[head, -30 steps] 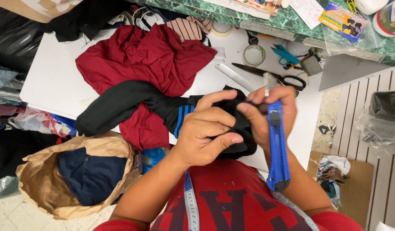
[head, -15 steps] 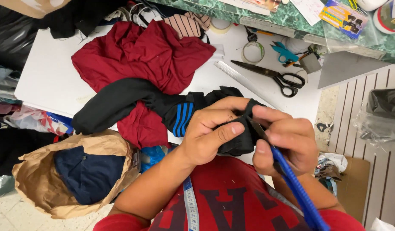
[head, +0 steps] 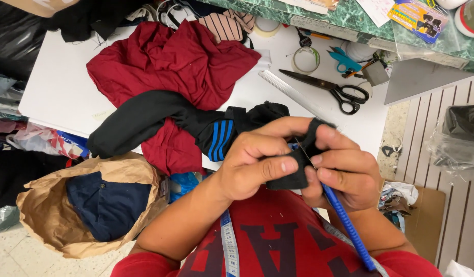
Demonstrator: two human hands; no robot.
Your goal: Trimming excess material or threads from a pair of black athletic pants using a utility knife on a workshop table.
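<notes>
— Item one: what do the hands hold?

— Left hand point(head: 252, 166) pinches a fold of the black garment point(head: 293, 172), fingers point(head: 280, 166) clenched on it. Right hand point(head: 342, 172) grips the blue-handled cutter point(head: 347, 225), its thin blade point(head: 302, 152) laid against the cloth between both thumbs.

— Changed since half a second ago?

— Little: both hands keep the same hold just above the bench point(head: 67, 92) edge, the handle still slanting down toward the chest.

— Surroundings?

— Red cloth point(head: 175, 66), black scissors point(head: 329, 90), tape roll point(head: 305, 60), paper bag point(head: 57, 225) holding navy fabric.
</notes>
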